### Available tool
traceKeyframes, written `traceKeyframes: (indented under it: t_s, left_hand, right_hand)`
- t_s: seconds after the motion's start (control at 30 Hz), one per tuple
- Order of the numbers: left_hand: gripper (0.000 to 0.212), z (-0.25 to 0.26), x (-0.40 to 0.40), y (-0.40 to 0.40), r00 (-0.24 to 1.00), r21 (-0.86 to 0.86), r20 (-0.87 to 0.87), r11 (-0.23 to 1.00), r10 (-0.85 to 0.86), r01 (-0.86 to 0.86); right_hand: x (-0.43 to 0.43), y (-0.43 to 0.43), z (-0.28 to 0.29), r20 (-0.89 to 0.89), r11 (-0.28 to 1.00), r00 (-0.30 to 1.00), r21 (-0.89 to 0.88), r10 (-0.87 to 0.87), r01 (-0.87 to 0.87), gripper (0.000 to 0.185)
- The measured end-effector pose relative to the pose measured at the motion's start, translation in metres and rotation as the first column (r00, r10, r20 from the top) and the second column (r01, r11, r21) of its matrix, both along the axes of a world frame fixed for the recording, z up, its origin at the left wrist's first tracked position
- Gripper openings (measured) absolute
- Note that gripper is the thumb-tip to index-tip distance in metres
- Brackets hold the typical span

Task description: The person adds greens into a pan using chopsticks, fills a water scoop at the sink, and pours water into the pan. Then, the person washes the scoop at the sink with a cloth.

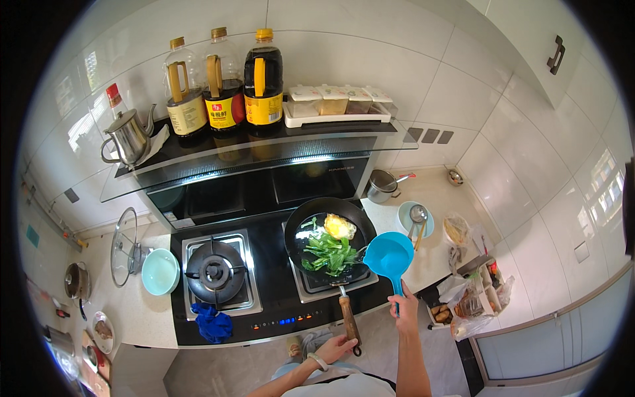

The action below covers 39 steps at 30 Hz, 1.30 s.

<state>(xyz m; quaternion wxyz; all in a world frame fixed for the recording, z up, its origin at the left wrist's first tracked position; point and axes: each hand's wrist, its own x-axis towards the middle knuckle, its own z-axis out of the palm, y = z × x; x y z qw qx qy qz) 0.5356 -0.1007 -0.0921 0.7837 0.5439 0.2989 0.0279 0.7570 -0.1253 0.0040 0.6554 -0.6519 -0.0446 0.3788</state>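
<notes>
My right hand point(405, 305) grips the handle of a blue plastic water dipper point(389, 254). The dipper is over the right rim of a black wok point(292, 248), its lip towards the greens, and clear liquid seems to run from it. In the wok lie a fried egg point(339, 227) and chopped leafy greens point(330, 253). The wok sits on the right burner of a black gas hob point(270, 288). My left hand point(337, 349) holds the end of the wok's wooden handle point(350, 320), with a bangle on the wrist.
A blue cloth point(213, 323) lies by the left burner point(214, 270). A pale green bowl point(160, 272) and a glass lid point(124, 248) stand left. Right are a bowl with a ladle point(418, 214) and a metal pot point(382, 187). Sauce bottles point(223, 109) line the range hood's shelf.
</notes>
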Motion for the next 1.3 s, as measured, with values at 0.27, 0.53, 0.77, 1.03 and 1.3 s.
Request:
traceKeyframes:
  t_s: [0.27,0.53,0.77,1.03,1.3]
  left_hand:
    - [0.046,-0.005,0.002,0.001,0.998,0.06,-0.063,0.998,-0.026,0.03]
    - [0.045,-0.009,0.005,0.0,0.994,0.13,-0.1,0.99,-0.043,0.056]
    - [0.044,0.001,0.002,0.002,0.992,0.116,-0.1,0.989,-0.08,0.092]
    - [0.045,0.005,0.002,0.002,0.995,0.075,-0.065,0.994,-0.075,0.08]
    - [0.047,0.007,0.001,0.0,0.998,0.126,-0.045,0.991,-0.051,0.056]
  right_hand:
    - [-0.002,0.008,0.0,0.069,0.999,0.998,-0.032,-0.003,0.006,0.072]
    - [-0.005,0.014,0.001,0.123,0.999,0.992,-0.048,-0.02,0.026,0.073]
    - [-0.009,0.022,0.002,0.188,0.999,0.982,-0.05,0.002,0.007,0.073]
    - [-0.003,0.032,-0.009,0.47,0.998,0.88,-0.022,0.063,-0.06,0.071]
    - [-0.012,0.037,0.012,0.721,0.988,0.678,-0.137,0.146,-0.067,0.069]
